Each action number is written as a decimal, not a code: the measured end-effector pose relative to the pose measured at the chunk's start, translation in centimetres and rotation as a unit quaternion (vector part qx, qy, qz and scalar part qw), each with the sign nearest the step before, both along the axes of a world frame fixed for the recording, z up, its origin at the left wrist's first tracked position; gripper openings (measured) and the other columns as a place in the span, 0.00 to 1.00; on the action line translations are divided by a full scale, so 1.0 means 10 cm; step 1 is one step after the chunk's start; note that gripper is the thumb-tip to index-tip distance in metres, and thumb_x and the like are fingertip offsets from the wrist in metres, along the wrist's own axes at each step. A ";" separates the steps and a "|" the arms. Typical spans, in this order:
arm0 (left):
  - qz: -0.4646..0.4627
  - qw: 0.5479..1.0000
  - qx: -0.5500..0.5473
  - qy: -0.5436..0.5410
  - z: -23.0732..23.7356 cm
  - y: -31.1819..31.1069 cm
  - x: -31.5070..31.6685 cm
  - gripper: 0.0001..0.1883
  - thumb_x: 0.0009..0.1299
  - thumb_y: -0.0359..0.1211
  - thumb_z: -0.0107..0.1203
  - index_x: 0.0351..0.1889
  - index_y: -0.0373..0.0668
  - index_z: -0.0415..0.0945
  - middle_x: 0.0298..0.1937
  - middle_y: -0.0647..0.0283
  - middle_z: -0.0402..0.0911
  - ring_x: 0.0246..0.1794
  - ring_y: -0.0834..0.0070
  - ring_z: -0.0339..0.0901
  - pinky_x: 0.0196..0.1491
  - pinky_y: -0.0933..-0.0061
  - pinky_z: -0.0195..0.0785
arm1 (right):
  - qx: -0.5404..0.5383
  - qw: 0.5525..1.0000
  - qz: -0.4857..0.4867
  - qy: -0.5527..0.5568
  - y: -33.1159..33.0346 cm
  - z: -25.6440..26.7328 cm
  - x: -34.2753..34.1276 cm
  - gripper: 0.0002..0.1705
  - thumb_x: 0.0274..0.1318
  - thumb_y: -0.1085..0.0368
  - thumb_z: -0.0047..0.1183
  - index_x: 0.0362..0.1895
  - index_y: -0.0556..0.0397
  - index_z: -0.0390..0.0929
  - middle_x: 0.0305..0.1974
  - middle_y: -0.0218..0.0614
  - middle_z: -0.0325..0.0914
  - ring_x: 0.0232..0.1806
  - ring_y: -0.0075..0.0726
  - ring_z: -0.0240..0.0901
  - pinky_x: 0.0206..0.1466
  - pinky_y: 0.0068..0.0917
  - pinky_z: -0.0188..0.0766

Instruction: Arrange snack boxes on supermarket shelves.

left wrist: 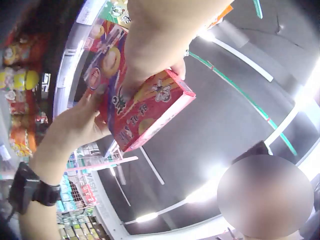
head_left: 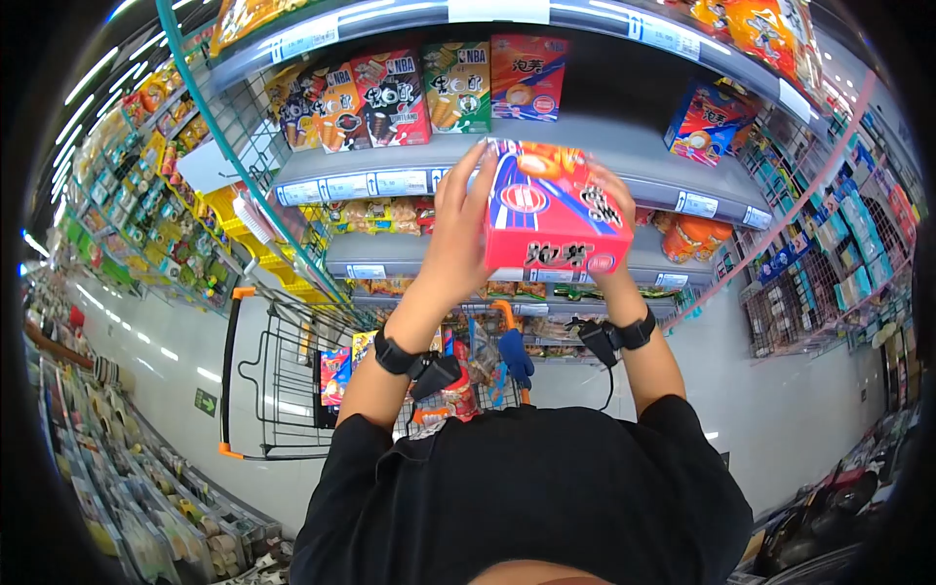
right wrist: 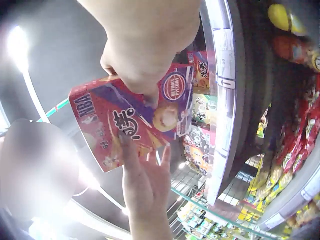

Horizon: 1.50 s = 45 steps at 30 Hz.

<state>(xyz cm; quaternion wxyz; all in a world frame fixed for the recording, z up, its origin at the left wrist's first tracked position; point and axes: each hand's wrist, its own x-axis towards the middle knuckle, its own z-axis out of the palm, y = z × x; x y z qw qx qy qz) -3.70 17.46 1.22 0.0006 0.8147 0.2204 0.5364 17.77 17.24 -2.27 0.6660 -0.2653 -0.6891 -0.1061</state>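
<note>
Between my two hands, a red and blue snack box [head_left: 558,216] is held up in front of the shelf. My left hand [head_left: 456,229] grips its left side, fingers spread along the edge. From the right, my right hand [head_left: 614,200] holds the opposite side, its fingers over the far edge. In the left wrist view the box [left wrist: 145,107] is tilted, with the right hand [left wrist: 82,122] on its far side. NBA lettering shows on the box [right wrist: 95,120] in the right wrist view, where the left hand [right wrist: 147,185] supports it from below.
Several NBA snack boxes [head_left: 393,97] stand on the grey shelf [head_left: 595,156], and a red and blue one [head_left: 710,122] stands at its right end. Bagged snacks [head_left: 694,237] fill the level below. A wire shopping cart [head_left: 283,375] with goods in it stands below the shelf.
</note>
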 end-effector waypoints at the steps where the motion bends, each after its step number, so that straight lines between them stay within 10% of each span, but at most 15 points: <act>1: -0.014 1.000 -0.011 -0.012 0.01 0.08 0.06 0.46 0.51 0.32 0.64 0.68 0.39 0.53 0.67 0.47 0.55 0.65 0.51 0.57 0.64 0.58 0.51 | 0.012 1.000 -0.007 0.006 0.05 0.07 0.03 0.36 0.38 0.68 0.66 0.54 0.50 0.64 0.56 0.46 0.68 0.60 0.50 0.65 0.61 0.40 0.64; 8: 0.051 0.998 0.027 -0.013 0.20 0.79 0.41 0.43 0.59 0.35 0.60 0.69 0.36 0.48 0.59 0.43 0.67 0.58 0.49 0.64 0.60 0.56 0.56 | -0.160 0.982 -0.100 0.018 0.53 0.45 0.27 0.34 0.40 0.69 0.63 0.55 0.52 0.65 0.50 0.46 0.74 0.53 0.51 0.71 0.54 0.38 0.67; 9: 0.043 0.999 0.001 -0.017 0.18 0.90 0.46 0.42 0.60 0.36 0.59 0.69 0.35 0.48 0.57 0.42 0.68 0.58 0.49 0.65 0.60 0.56 0.56 | -0.096 0.986 -0.135 0.016 0.69 0.44 0.35 0.26 0.42 0.66 0.64 0.48 0.55 0.71 0.36 0.42 0.80 0.41 0.38 0.78 0.44 0.33 0.70; 10: 0.035 0.999 -0.025 -0.021 0.17 0.98 0.51 0.42 0.62 0.37 0.59 0.69 0.34 0.47 0.56 0.42 0.69 0.57 0.49 0.66 0.59 0.56 0.56 | -0.141 0.979 -0.143 0.023 0.68 0.52 0.33 0.33 0.41 0.66 0.63 0.55 0.54 0.67 0.47 0.47 0.76 0.50 0.49 0.74 0.50 0.35 0.69; 23: 0.082 0.992 -0.092 0.033 0.02 1.40 0.70 0.43 0.65 0.42 0.54 0.64 0.19 0.43 0.52 0.33 0.68 0.51 0.45 0.71 0.53 0.58 0.65 | -0.248 0.956 -0.155 0.024 1.26 0.47 0.39 0.36 0.42 0.62 0.63 0.57 0.57 0.64 0.42 0.52 0.78 0.46 0.55 0.75 0.48 0.39 0.71; 45: 0.228 0.968 0.047 0.090 -0.10 1.31 0.83 0.32 0.63 0.45 0.55 0.59 0.34 0.65 0.64 0.42 0.58 0.58 0.48 0.63 0.58 0.56 0.60 | -0.312 0.894 -0.317 -0.058 1.23 0.44 0.25 0.26 0.40 0.63 0.63 0.43 0.57 0.66 0.33 0.54 0.78 0.36 0.59 0.76 0.38 0.46 0.74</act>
